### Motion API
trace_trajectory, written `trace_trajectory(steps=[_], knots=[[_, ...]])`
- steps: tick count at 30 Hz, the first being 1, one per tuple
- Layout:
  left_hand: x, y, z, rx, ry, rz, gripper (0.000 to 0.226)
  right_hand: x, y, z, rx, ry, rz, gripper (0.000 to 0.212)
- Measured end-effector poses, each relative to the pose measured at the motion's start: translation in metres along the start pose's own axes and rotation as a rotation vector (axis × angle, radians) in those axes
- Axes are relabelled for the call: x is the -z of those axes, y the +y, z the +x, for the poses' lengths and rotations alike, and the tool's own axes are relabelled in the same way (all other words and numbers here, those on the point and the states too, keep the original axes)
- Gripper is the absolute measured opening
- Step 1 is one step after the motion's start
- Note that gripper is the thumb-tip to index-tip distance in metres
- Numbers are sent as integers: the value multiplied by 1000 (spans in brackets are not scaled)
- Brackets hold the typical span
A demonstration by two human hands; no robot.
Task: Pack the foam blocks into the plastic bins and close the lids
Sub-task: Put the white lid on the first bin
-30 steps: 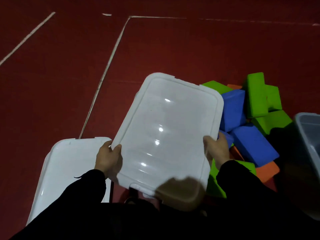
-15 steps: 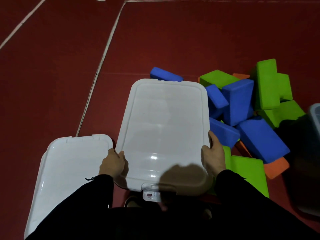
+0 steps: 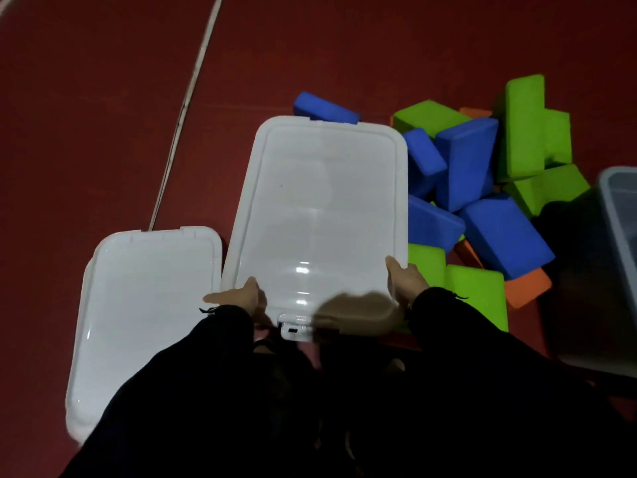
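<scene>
A white lid lies flat on a bin in the middle of the floor, its latch tab at the near edge. My left hand rests on the lid's near left corner, thumb on top and a finger stretched out to the left. At the near right corner, my right hand grips the edge with the thumb on top. Loose foam blocks lie to the right: blue blocks, green blocks and an orange block. The bin body under the lid is hidden.
A second white lidded bin stands close on the left. An open grey bin is at the right edge. One blue block lies just beyond the middle lid. White lines cross the red floor.
The lid was tilted up in both hands, then came down flat and square onto the bin. My left hand has loosened from gripping the edge to resting on the corner.
</scene>
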State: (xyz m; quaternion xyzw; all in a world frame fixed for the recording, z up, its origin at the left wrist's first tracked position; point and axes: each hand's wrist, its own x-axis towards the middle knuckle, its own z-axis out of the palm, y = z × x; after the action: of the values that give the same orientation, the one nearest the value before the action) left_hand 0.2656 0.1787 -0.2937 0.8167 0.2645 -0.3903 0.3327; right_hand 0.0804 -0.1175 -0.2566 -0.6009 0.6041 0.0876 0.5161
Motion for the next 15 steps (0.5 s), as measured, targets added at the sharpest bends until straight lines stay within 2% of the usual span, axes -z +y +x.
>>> trace_trajectory(steps=[2, 4, 6, 8, 10, 13, 15], knots=[[-20, -32, -26, 134, -101, -274, 97, -3, 4, -4, -23, -1, -20, 79], [-31, -37, -98, 242, -318, -504, 82, -4, 6, -4, -41, -4, -65, 79], [-43, -38, -131, 233, -544, -672, 76, -3, 7, -6, -30, -26, -55, 84], [-53, -34, -153, 168, -606, -634, 66, -3, 12, 1, -42, -49, -60, 94], [-57, -39, -148, 147, -468, -641, 57, -9, 20, 7, -74, -52, -65, 95], [-55, -40, -135, 104, -3, -594, 67, -31, 18, -19, -63, -46, 49, 89], [-46, -33, -134, 122, 133, -609, 62, -54, 24, -37, -37, -15, 67, 82]])
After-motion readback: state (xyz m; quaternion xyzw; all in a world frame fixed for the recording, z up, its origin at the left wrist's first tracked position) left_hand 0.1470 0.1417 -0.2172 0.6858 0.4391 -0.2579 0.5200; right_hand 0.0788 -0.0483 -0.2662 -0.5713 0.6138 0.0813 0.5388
